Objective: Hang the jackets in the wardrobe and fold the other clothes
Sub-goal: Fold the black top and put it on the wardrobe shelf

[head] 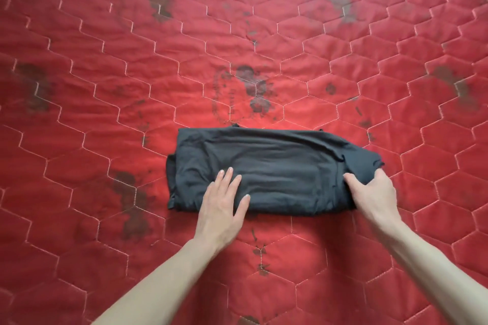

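Note:
A black garment (272, 163), folded into a long flat rectangle, lies across the middle of a red quilted bedspread (105, 87). My left hand (221, 206) rests flat on the garment's near left part, fingers straight and spread. At the garment's right end my right hand (375, 192) grips the cloth, thumb on top and fingers tucked under the fold. Both forearms are bare and reach in from the bottom of the view.
The bedspread has a stitched hexagon pattern and several dark blotches (253, 87). It fills the whole view on all sides of the garment. No other clothes, hangers or wardrobe are in sight.

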